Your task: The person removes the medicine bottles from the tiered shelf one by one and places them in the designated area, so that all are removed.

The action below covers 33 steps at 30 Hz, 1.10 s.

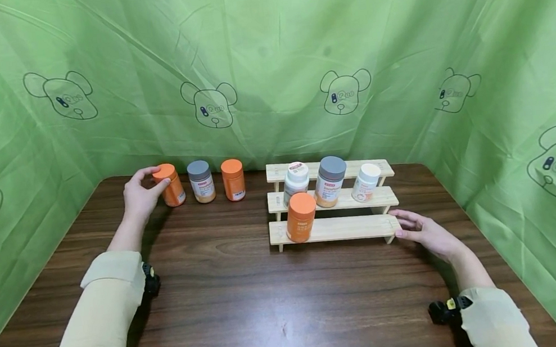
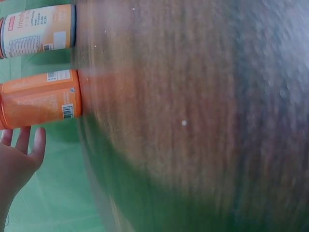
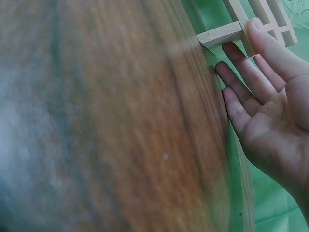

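At the back left, my left hand (image 1: 140, 194) holds an orange bottle (image 1: 173, 191) by its orange cap, thumb in front and fingers at the far side. The bottle is slightly tilted in the head view; its base is by the table in the left wrist view. My right hand (image 1: 429, 235) grips the right end of a three-step wooden rack (image 1: 352, 227), with the thumb (image 3: 268, 41) over the board's end and other fingers beside and below it. On the rack stand an orange bottle (image 1: 301, 218), a grey-capped bottle (image 1: 330, 182) and two white-capped bottles (image 1: 366, 183).
A grey-capped bottle (image 1: 201, 182) and another orange bottle (image 1: 233, 180) stand right of the held one, along the back of the dark wooden table (image 1: 252, 312). Green cloth (image 1: 269, 38) with bear drawings hangs around the back and sides.
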Available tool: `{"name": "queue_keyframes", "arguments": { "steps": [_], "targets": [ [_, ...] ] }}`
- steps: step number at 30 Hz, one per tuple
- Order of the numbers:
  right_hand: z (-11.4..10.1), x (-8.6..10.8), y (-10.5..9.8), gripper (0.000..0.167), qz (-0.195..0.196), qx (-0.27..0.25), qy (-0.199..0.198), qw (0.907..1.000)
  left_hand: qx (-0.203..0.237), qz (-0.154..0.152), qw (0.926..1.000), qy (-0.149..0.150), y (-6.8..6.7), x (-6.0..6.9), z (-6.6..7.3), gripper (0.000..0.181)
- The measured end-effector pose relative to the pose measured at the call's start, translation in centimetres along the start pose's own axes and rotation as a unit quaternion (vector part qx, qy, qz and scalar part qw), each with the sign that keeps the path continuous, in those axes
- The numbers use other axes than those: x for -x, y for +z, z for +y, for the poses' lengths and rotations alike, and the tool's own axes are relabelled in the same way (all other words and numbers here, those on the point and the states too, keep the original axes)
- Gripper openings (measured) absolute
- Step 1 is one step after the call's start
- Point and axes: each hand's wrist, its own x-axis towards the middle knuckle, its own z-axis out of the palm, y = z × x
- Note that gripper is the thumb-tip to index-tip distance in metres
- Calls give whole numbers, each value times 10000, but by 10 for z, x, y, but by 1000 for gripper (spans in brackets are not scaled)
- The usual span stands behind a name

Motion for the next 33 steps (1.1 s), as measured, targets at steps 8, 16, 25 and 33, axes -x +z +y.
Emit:
{"name": "queue_keyframes", "arguments": {
  "steps": [8, 16, 25, 33],
  "targets": [
    [2, -1, -2, 59, -44, -194, -125, 9997, -610, -385, 9972, 200, -7, 0, 8, 51],
    [1, -1, -2, 62, -78, -188, -124, 9997, -893, -375, 9949, 291, -13, 9, 26, 50],
    [2, -1, -3, 62, -68, -175, -90, 9998, -801, -241, 9964, 121, -18, 18, 48, 49],
    [4, -1, -2, 61, -32, -185, -58, 9998, -753, -291, 9966, 191, -14, 31, 65, 46]
  ]
}}
